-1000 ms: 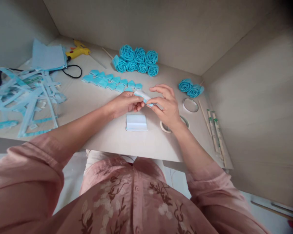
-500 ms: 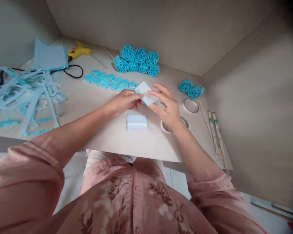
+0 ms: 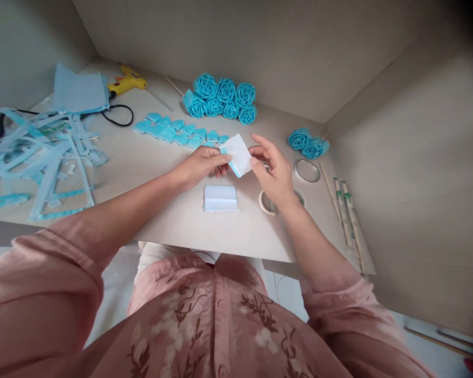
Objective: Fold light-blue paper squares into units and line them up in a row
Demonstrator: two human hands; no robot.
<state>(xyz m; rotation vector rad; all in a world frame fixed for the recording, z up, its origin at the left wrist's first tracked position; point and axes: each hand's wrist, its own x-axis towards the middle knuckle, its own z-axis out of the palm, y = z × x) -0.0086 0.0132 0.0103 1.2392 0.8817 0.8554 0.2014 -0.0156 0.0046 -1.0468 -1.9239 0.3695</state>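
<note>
A small square of thin fabric, white on its upper face with a light-blue strip along the lower left, is held up above the table. My left hand pinches its left side between thumb and fingers. At the right corner, the thumb and a finger of my right hand close on the edge, while another finger points outward. Below, a small stack of white-blue fabric squares lies near the table's front. Just beyond the held piece, rows of folded blue petals lie on the table.
Blue fabric roses stand at the back, others at right. Tape rolls and wooden sticks lie at right. Fabric scraps, a sheet stack and a yellow glue gun occupy the left. Walls enclose the table.
The fabric square has turned in my hands and shifted slightly right. My right fingers have moved off its upper face to its right corner. My left hand keeps its pinch.
</note>
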